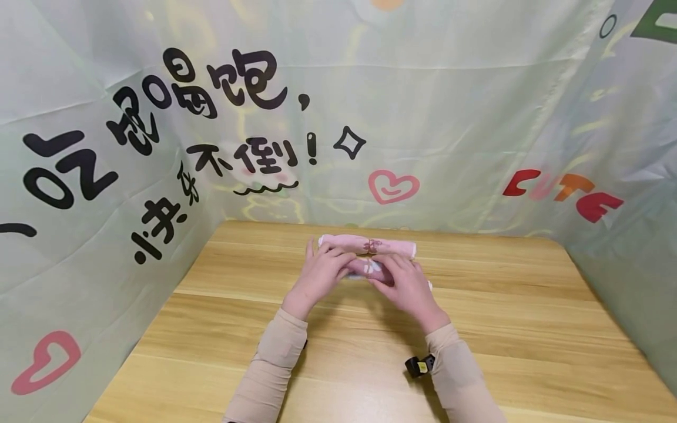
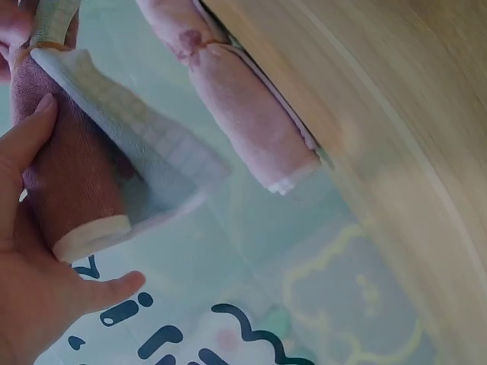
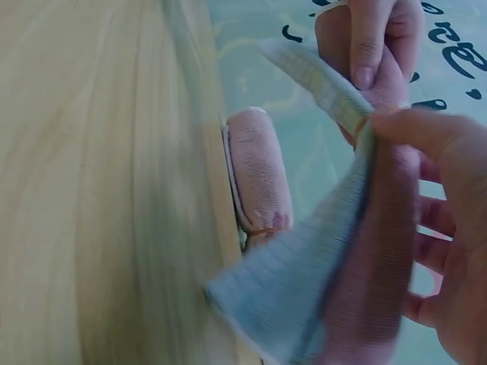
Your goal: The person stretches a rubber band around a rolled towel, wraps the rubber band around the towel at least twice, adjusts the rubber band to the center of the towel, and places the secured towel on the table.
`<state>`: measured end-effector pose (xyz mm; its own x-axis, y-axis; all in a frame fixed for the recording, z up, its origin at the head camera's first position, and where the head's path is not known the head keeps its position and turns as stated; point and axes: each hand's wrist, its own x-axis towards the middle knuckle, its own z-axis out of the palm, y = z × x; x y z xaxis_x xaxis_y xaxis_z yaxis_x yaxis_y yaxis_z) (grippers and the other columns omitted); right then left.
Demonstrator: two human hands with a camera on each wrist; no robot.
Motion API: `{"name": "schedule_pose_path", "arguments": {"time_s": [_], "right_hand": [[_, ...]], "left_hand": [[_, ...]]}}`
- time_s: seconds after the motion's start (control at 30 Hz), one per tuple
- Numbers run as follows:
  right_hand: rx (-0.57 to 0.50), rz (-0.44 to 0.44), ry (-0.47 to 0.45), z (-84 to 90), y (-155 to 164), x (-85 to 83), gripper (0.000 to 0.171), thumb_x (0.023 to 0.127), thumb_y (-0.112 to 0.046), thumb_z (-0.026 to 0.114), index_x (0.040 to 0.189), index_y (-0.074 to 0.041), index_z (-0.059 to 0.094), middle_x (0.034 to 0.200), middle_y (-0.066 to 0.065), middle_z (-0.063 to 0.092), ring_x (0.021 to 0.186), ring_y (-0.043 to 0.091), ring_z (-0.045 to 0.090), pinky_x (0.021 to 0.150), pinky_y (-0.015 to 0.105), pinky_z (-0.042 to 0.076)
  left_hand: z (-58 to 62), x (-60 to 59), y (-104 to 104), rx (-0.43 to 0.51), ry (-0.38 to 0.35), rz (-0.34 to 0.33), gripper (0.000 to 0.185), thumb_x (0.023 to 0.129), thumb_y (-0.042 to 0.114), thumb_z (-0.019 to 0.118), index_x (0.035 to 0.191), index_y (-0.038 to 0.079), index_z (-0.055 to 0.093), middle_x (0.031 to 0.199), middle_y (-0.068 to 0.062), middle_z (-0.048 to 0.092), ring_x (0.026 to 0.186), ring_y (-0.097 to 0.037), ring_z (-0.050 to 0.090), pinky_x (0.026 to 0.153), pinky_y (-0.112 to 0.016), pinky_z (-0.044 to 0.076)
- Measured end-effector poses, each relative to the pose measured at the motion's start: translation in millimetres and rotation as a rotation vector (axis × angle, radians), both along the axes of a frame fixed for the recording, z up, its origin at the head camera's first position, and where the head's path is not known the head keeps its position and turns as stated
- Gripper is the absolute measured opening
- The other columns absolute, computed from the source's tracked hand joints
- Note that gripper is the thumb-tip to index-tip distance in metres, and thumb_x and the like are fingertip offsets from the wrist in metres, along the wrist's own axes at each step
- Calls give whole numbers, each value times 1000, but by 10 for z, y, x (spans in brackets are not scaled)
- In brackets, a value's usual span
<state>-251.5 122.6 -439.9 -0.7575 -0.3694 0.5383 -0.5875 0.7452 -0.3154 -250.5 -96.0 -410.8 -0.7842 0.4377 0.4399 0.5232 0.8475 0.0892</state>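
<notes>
A rolled towel (image 1: pixel 365 268), dark pink with a pale blue-white flap, is held above the table between both hands. A thin orange band (image 2: pixel 52 47) cinches it at the middle, and the flap (image 3: pixel 304 258) flares loose from there. My left hand (image 1: pixel 319 270) grips one half, its thumb lying along the roll in the left wrist view. With the thumb close by the band, my right hand (image 1: pixel 404 279) holds the other half, fingers behind the roll. Just beyond lies a second rolled towel (image 1: pixel 346 242), light pink, also banded at its middle.
The wooden table (image 1: pixel 502 329) spreads around the hands. Printed fabric (image 1: pixel 449 117) hangs behind and along both sides, meeting the table's edges. A small black device (image 1: pixel 419 367) sits at the right wrist.
</notes>
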Motion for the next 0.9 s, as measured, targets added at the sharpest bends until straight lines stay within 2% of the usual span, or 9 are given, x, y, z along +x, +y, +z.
{"name": "schedule_pose_path", "arguments": {"time_s": [0.1,0.23,0.43,0.63,0.9], "right_hand": [[-13,16,-55,19,15,2,45,87,-37,71,125,-14,62,130,10,63,119,30,59,91,54,45],[-11,27,-114,42,24,12,47,91,-37,66,130,-12,60,134,13,61,122,33,58,94,58,45],[-46,60,-214,81,21,36,49,92,-32,66,135,-9,57,130,14,63,112,31,62,90,50,50],[-51,86,-157,39,5,7,43,87,-24,73,124,-7,60,116,13,68,101,28,65,86,46,52],[-15,118,-19,-35,-13,-22,37,80,-15,80,111,-12,60,104,8,68,98,25,65,85,44,53]], "left_hand": [[-13,-9,-7,10,74,-27,21,90,31,67,111,27,72,116,9,70,116,-22,56,111,-72,17],[-27,-24,-8,4,130,-55,19,90,30,67,109,30,72,112,13,70,109,-16,54,111,-72,18],[-28,-27,1,-15,143,-59,22,91,29,68,112,30,71,115,13,69,110,-17,53,112,-71,19],[-15,-15,10,-37,80,-54,32,84,28,76,116,28,69,119,9,68,116,-20,53,112,-71,17],[11,10,33,-86,-107,-26,56,76,45,79,126,27,64,127,7,64,129,-26,47,114,-71,6]]}}
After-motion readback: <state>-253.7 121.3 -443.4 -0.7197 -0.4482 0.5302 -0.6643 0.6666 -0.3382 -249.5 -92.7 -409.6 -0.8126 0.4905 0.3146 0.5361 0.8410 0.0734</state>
